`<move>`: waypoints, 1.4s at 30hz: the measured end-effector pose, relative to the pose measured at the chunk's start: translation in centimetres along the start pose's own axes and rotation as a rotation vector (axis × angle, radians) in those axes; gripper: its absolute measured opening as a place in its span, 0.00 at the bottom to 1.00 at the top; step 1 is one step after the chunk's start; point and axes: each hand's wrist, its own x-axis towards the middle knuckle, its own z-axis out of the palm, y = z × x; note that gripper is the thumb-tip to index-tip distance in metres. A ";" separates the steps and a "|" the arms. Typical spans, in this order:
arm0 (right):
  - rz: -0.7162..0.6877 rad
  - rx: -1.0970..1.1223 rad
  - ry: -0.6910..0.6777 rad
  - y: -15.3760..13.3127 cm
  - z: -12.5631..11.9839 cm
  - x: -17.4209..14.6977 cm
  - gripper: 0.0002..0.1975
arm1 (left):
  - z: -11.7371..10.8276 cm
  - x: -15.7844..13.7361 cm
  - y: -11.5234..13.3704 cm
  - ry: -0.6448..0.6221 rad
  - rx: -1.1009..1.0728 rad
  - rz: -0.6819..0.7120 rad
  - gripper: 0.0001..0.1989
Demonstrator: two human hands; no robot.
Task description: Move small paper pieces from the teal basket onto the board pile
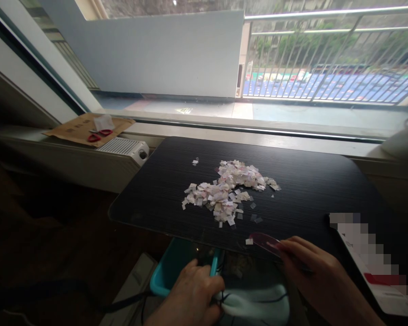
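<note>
A heap of small cut paper pieces [238, 176], white with some pinkish ones, lies on the black tabletop [306, 181]. My right hand [321, 267], at the table's front edge, is closed on a thin, translucent pink, rounded flat piece [265, 243]; its exact kind I cannot tell. The tip of that piece is at a single white paper scrap [249, 242]. Below the edge, my left hand [199, 290] is closed around the rim of a teal plastic bin [158, 274]. Beside it hangs pale greenish-white material [258, 301] with dark lines.
Red-handled scissors [100, 135] rest on a brown paper envelope [75, 129] upon the sill at left, above a white radiator [124, 147]. A partly blurred flat object [363, 258] lies at the table's right. Behind stands a large window [190, 59].
</note>
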 end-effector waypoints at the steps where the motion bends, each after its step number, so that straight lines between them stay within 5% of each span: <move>1: 0.007 -0.007 -0.012 0.1 -0.1 -0.2 0.07 | 0.0 0.0 0.0 0.002 0.002 0.002 0.10; 13: -0.049 0.023 -0.020 -0.4 -1.1 -1.3 0.06 | -0.2 0.2 0.0 -0.010 0.004 0.002 0.10; 24: -0.066 0.098 -0.038 -1.7 2.3 2.7 0.09 | 0.0 0.4 0.0 -0.042 0.015 -0.016 0.09; 30: -0.073 0.059 -0.062 -1.5 2.2 2.7 0.09 | 0.4 0.3 -0.3 -0.038 0.007 -0.004 0.09; 33: -0.081 0.039 -0.029 -1.3 2.0 2.6 0.08 | 0.5 0.2 -0.4 0.023 -0.012 0.016 0.08; 42: -0.040 -0.042 0.096 -0.5 2.2 3.2 0.07 | -0.1 0.4 -0.2 -0.065 -0.017 -0.011 0.06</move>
